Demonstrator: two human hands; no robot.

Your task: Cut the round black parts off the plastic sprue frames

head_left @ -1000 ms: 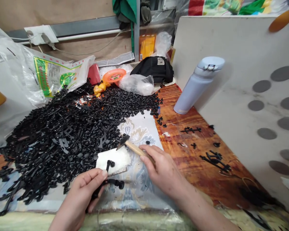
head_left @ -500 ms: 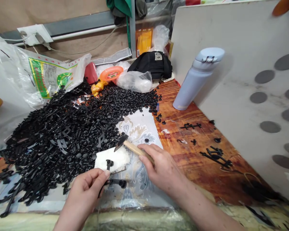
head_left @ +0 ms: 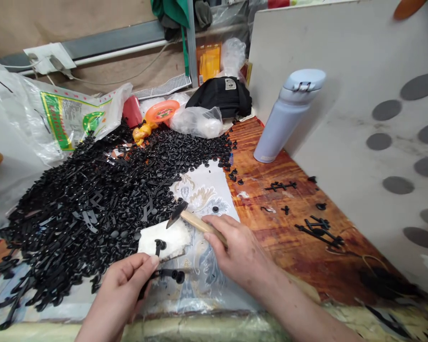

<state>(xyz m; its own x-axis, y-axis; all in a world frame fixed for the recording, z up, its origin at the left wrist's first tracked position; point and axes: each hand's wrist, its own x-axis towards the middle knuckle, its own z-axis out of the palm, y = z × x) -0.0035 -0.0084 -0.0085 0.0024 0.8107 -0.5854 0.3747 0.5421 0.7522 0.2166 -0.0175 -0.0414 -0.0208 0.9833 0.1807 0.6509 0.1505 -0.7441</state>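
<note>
My right hand is closed around the wooden handle of a small hammer. The hammer's dark head hangs above the far edge of a white block. Between thumb and fingers, my left hand pinches a black plastic strap piece, whose round end rests over the block beside a black button-like part. A second black strap piece sticks out from under my left hand toward the right. Its other end is hidden by the fingers. A single black round part lies on the patterned cloth.
A large heap of black plastic parts covers the left side. A pale blue bottle stands on the wooden table at right, near loose black pieces. Behind are an orange plate, a black bag and a plastic sack.
The whole view has shifted slightly. Both hands keep their grips, and the hammer stays over the block in nearly the same pose.
</note>
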